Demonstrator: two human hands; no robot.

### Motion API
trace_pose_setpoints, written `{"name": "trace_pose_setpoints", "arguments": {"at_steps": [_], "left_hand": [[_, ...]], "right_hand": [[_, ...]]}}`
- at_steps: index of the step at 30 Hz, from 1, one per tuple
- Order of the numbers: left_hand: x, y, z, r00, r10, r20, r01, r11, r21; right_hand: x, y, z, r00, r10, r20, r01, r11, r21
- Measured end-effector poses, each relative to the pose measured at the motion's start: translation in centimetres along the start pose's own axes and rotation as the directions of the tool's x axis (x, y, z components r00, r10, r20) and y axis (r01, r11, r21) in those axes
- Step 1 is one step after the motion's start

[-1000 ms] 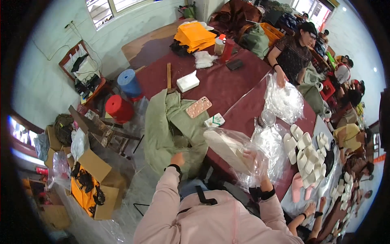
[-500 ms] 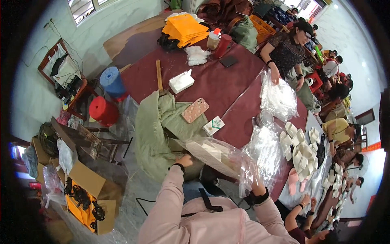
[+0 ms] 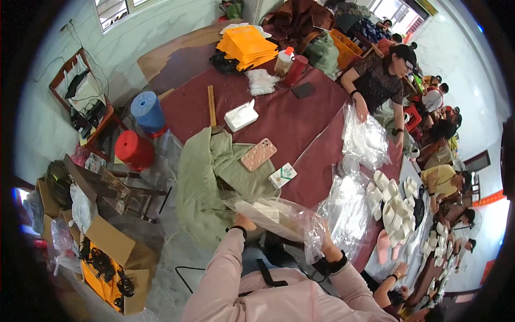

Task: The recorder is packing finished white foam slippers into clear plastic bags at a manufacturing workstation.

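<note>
A transparent plastic bag [image 3: 313, 228] with pale, flat pieces inside stretches between my two hands in front of my body. My left hand [image 3: 245, 222] grips its left end from below, the fingertips partly hidden by the plastic. At the other end, my right hand [image 3: 330, 248] is closed on the bag's loose, crinkled edge. Just beyond the bag, a green woven sack [image 3: 201, 182] drapes over the table edge. On the sack lies a pink patterned phone [image 3: 258, 154], with a small white and green box [image 3: 282, 175] beside it.
The dark red table [image 3: 300, 121] carries a tissue pack [image 3: 241, 115], stacked orange bags [image 3: 248, 45] and transparent bags [image 3: 346, 206]. Pale slippers [image 3: 397, 214] lie at the right. A co-worker [image 3: 378, 80] handles plastic bags across the table. An open carton [image 3: 110, 241] and red stool [image 3: 134, 150] stand left.
The bag's left end has shifted slightly left and down, now over my left hand. My right hand has moved a little left. The co-worker's far hand has lowered.
</note>
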State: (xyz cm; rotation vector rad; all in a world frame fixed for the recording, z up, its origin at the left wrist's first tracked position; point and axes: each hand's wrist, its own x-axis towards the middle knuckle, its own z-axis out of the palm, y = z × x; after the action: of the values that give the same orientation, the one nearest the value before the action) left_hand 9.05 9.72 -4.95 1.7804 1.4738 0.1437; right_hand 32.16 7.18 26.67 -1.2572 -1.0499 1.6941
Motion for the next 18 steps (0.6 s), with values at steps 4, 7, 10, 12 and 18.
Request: {"name": "trace_pose_setpoints", "arguments": {"at_steps": [4,7,10,12,18], "left_hand": [[-2.3,3.6,-1.4,0.968,-0.056,0.246,0.057,0.998,0.004],[-3.6,6.0,-5.6,0.815,-0.186,0.549,0.154,0.983,0.105],[-6.1,7.3,-7.9,0.680,-0.313,0.663,-0.017,0.897,0.441],[-7.3,6.2,-8.2,0.635,-0.365,0.681,-0.032,0.868,0.496],[-9.9,2.1,-9.3,0.503,-0.524,0.687,-0.135,0.737,0.662]], "right_hand": [[1.3,-0.5,1.7,0.956,-0.261,0.136,0.294,0.827,-0.479],[1.6,-1.0,2.7,0.981,-0.170,0.095,0.192,0.768,-0.611],[1.9,-1.1,3.0,0.981,-0.177,0.083,0.195,0.874,-0.445],[3.0,0.5,2.6,0.949,-0.256,0.181,0.314,0.788,-0.529],[4.3,2.8,3.4,0.972,-0.131,0.193,0.189,0.927,-0.324]]}}
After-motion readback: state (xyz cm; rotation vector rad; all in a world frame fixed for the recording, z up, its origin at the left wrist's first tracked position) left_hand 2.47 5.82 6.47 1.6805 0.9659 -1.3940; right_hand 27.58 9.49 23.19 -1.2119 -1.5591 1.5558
